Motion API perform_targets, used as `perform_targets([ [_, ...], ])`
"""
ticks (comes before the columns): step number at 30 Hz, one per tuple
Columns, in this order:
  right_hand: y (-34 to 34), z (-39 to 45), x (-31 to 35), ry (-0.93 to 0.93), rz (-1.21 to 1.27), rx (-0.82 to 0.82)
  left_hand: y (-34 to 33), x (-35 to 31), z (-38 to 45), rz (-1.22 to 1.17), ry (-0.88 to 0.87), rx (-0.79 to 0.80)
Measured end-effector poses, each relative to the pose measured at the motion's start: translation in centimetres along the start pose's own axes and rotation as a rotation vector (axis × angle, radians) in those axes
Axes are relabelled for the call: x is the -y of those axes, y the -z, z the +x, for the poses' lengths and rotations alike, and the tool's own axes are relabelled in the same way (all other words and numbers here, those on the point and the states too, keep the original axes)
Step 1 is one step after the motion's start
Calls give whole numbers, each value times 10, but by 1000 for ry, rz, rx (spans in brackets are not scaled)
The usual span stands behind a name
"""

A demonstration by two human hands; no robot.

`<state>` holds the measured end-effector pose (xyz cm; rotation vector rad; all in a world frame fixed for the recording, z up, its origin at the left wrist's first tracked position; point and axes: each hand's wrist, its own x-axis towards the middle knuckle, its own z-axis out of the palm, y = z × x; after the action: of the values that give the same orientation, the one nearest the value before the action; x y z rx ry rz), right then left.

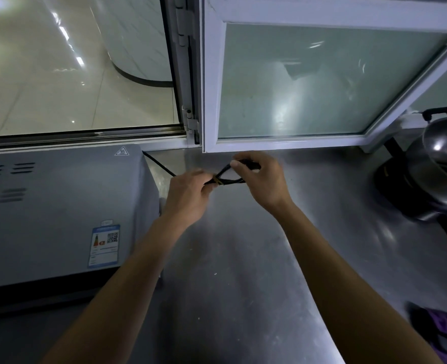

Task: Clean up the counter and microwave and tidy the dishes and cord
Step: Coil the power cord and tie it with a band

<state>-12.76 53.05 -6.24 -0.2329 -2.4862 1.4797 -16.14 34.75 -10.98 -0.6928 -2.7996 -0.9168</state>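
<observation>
Steel desk, microwave at left, its black cord folded into a loop above the desk. Left hand pinches the bundle at a yellowish tie; right hand fingers curl round the loop's end. Best to keep the folds tight while cinching.

The microwave is set on the left of the counter, backed against the far window sill. Its cord is led out from behind its far right corner and across to the right, above the counter's middle, where it is held between the left hand and the right hand. An open window sash is swung in over the far edge. A lidded pot is placed far right; a cloth is seen near right on the counter
</observation>
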Motion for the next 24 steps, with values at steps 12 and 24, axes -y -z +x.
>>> perform_targets([
  [12,-16,-49,-37,200,-108,97,-34,4,-23,113,332,-103],
  [24,-63,-49,-100,310,-147,174,-79,45,-23,-53,435,-134],
])
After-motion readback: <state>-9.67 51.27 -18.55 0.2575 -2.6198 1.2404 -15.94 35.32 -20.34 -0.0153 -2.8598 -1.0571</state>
